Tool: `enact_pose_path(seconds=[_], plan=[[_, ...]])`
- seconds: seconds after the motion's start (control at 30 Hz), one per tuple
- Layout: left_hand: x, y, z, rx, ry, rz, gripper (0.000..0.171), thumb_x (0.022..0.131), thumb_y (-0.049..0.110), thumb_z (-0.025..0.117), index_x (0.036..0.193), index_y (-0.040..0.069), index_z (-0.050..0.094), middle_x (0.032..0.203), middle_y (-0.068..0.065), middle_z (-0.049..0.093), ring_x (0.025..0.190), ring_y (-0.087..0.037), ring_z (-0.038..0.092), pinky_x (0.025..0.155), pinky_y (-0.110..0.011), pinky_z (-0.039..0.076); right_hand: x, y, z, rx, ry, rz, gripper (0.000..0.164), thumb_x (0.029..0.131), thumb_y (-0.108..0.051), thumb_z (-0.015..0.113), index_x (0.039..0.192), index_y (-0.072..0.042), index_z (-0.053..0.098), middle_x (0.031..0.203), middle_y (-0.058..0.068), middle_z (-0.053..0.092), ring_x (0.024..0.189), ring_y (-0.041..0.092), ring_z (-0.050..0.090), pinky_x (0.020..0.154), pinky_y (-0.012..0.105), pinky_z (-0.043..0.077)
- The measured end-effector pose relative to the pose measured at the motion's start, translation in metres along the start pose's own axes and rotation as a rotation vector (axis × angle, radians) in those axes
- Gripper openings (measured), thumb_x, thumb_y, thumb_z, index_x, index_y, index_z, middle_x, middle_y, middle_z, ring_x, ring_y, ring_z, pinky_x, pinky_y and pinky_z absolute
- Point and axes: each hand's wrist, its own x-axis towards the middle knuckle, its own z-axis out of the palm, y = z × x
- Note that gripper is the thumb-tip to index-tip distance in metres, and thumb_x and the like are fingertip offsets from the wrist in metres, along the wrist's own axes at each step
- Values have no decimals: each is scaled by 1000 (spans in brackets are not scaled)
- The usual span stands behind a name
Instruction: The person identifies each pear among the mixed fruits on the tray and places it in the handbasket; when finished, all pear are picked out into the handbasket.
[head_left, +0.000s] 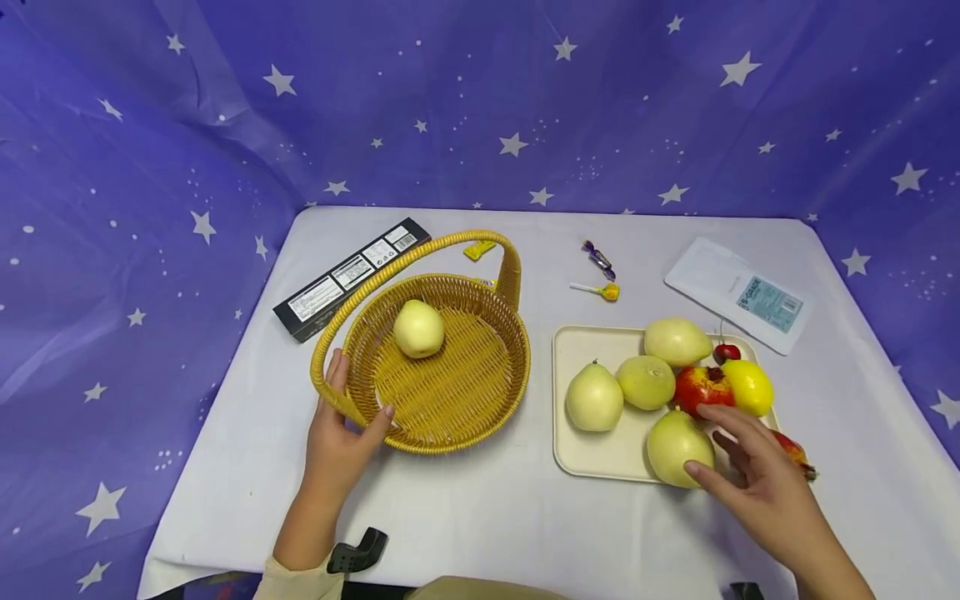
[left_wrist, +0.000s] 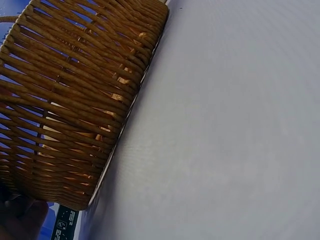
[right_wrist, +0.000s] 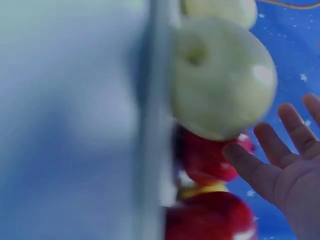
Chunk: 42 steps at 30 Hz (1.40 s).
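Observation:
My left hand (head_left: 335, 437) grips the near left side of a round wicker basket (head_left: 517, 367), thumb over the rim and fingers outside by the handle's base. The basket's woven wall (left_wrist: 75, 95) fills the upper left of the left wrist view. Inside the basket sits one pale green pear (head_left: 418, 328). My right hand (head_left: 765, 479) reaches over the near right corner of a cream tray (head_left: 607, 458), fingers spread around a round pale green pear (head_left: 680, 448). In the right wrist view, the fingers (right_wrist: 295, 132) are loosely extended beside that pear (right_wrist: 225, 80).
The tray also holds a pear (head_left: 595, 397), two yellow-green fruits, a pomegranate (head_left: 702, 390), a lemon (head_left: 749, 388) and a cherry (head_left: 727, 352). Another red fruit (head_left: 793, 454) lies beside it. Behind are a black box (head_left: 341, 279), a lollipop (head_left: 609, 292), wrapped candies and a white pouch (head_left: 738, 292).

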Motion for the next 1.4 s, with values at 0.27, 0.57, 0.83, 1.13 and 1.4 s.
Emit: enact_pose_path(seconds=[0.27,0.57,0.83,1.13,1.4], plan=[[-1,-2,1,21,8,39,87,79,3,77,150,-3,27,158,-9,19,142,-35,22,111,-20,20,-19,15,28,-148,16,24,75,73,-23,86,140,-25,50,145,-2,38,127,-5,30,86,0,33],[-1,-1,-1,18,14,26,86,79,3,76,150,-3,27,159,-9,19,142,-36,22,111,-19,20,-11,21,32,-204,50,2,69,74,-21,86,135,-23,54,146,3,40,128,19,40,88,-1,30],[-2,-4,-1,6,5,36,86,80,2,75,149,-5,26,158,-13,18,141,-37,23,109,-17,23,-6,11,24,-198,92,17,66,71,-20,88,129,-21,57,139,0,48,118,5,44,81,1,37],[-3,-1,-3,20,4,43,86,80,2,76,149,-5,26,158,-12,18,140,-39,25,106,-14,26,35,-57,12,84,53,-223,74,62,9,86,128,-7,56,141,7,45,121,15,49,86,15,48],[-4,-1,-2,13,3,39,86,80,3,76,149,-6,26,158,-12,18,140,-40,25,106,-13,25,104,-133,68,142,-204,-415,60,76,-25,83,128,-23,54,145,-3,42,126,16,47,85,32,53]])
